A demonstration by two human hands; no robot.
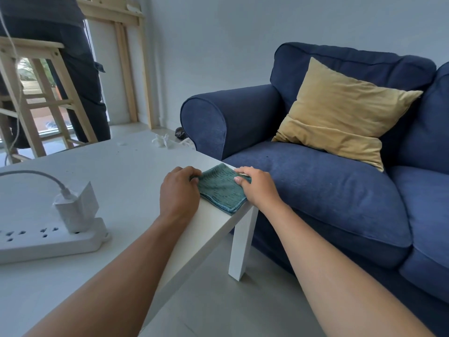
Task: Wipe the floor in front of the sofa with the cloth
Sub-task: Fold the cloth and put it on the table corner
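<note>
So both hands are down on the folded teal cloth [220,188], which sits right at the corner of the white worktop [116,171], just beside the sofa. The left hand [178,190] is palm-down with its fingers curled onto the cloth's left edge, and the right hand [257,188] presses on the right edge, thumb laid across the fabric. They're apart, one on each side of the cloth, both touching it; can't really tell if either is actually pinching it or just resting on top. Both forearms are bare and stretch straight out from the person's body, roughly parallel.

One cloth, folded in layers, with its near corner hanging slightly over the worktop edge above the single table leg [241,242] you can see.

Further out: one white power strip [48,239] on the worktop's left side, with one chunky white adapter [77,205] plugged in and one grey cable [36,175] curving off it. The navy sofa [315,190] has one mustard cushion [340,110] leaning against its back. The pale floor [206,300] in front of the sofa shows below the worktop. Behind that, a few crumpled white scraps [162,141] lie on the floor, plus one wooden stool [43,93] and someone standing in dark trousers [80,76].
</note>
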